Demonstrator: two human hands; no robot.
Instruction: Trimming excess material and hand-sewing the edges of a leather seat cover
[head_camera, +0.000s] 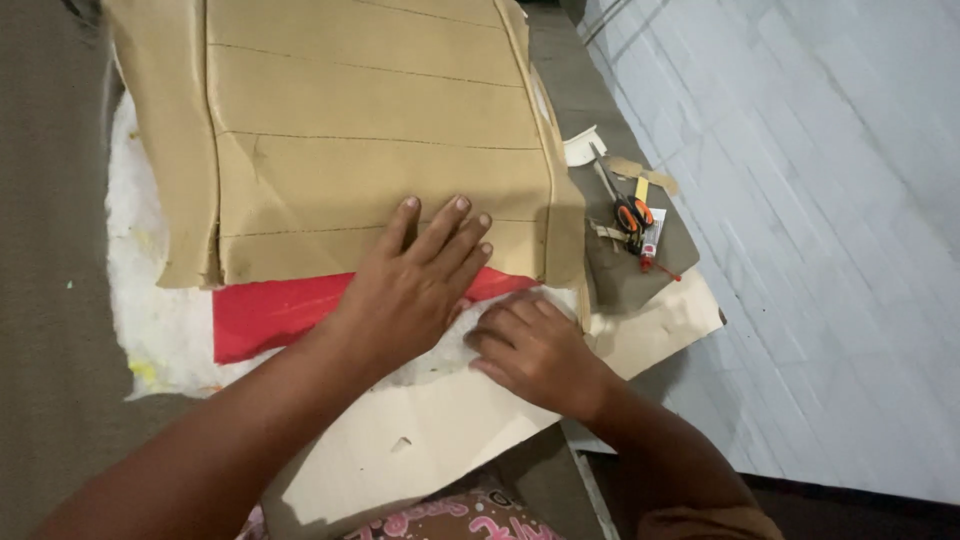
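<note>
Tan stitched cover (370, 140) lies across the worktop's (50, 300) middle over red fabric (280, 312) and white padding (150, 320). Left hand (410, 285) presses flat, fingers spread; right hand (535, 350) curls, fingertips hidden. Cover's top is cut off.

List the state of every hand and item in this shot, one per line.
left hand: flat, fingers spread, pressing the tan stitched cover
right hand: fingers curled, on the white padding
red sheet: partly tucked under the cover
scissors: closed, lying on a brown scrap
</note>
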